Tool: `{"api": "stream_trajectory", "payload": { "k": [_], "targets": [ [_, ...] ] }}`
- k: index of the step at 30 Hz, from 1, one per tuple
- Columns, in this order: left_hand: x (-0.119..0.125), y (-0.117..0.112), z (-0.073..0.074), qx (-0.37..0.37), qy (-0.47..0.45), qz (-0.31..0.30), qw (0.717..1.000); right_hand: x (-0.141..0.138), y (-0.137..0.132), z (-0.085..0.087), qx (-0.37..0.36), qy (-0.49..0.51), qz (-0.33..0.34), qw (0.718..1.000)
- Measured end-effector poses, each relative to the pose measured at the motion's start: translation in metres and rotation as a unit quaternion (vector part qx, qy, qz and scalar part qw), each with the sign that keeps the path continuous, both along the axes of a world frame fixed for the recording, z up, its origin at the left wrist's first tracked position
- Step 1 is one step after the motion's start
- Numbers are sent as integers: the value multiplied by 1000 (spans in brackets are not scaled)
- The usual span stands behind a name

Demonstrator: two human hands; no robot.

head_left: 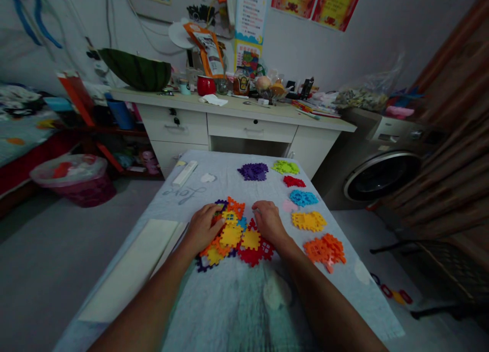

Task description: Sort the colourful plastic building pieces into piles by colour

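While the left hand (206, 228) lies palm down, its fingers (216, 213) rest a little apart on the mixed pile of toy blocks (234, 238). Just beside them, the right hand (268, 222) bends its fingers (258, 209) down close together onto the same pile. I cannot tell if they grip a block. Both arms reach out straight. To the right of the right fingers sit the yellow heap (308, 220) and the orange heap (324, 249). Far left of the left fingers, a white board (133, 265) lies on the tabletop (229, 306).
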State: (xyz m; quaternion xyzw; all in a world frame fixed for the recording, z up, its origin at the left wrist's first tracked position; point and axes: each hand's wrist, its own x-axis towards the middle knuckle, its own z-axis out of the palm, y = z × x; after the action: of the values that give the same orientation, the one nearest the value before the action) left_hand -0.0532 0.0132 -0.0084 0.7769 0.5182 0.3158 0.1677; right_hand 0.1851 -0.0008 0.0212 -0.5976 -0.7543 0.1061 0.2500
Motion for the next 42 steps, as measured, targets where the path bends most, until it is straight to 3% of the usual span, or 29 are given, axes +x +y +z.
{"api": "stream_trajectory", "payload": {
  "k": [8, 16, 27, 34, 42],
  "targets": [
    [0, 0, 0, 6, 4, 1, 1000, -1, -5, -7, -34, -4, 66, 997],
    [1, 1, -1, 15, -3, 1, 1000, -8, -5, -5, -21, -35, 133, 990],
    [2, -1, 2, 14, -1, 3, 1000, -5, -2, -12, -2, 54, 137, 989],
    [2, 0, 2, 11, 0, 4, 1000, -1, -2, -12, 20, 112, 77, 991],
    [1, 1, -2, 9, 12, 4, 1000, 5, -1, -15, 34, 106, -10, 994]
  ]
}}
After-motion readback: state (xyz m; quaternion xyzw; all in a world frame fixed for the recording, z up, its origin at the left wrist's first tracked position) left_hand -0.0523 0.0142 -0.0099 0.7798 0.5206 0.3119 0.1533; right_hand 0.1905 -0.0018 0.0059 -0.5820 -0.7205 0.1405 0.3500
